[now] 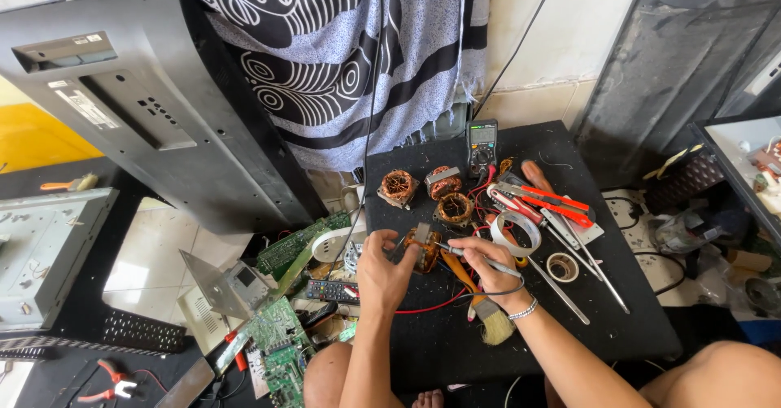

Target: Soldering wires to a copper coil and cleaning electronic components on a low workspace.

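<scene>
My left hand (pixel 382 271) grips a small copper-wound motor stator (pixel 425 248) just above the black work mat (pixel 569 327). A thin metal probe (pixel 468 255) with a black lead is pinched in my right hand (pixel 491 266), and its tip rests on the stator. Red and black wires trail from the stator across the mat. A paintbrush (pixel 480 301) with an orange handle lies under my right wrist.
Three more copper coils (pixel 454 208) lie further back with a multimeter (pixel 482 144). Red-handled tools (pixel 547 203), tape rolls (pixel 517 231) and a long screwdriver (pixel 561 292) sit to the right. Green circuit boards (pixel 281 339) and a remote control (pixel 332 291) lie left, beside a leaning television back panel (pixel 154 107).
</scene>
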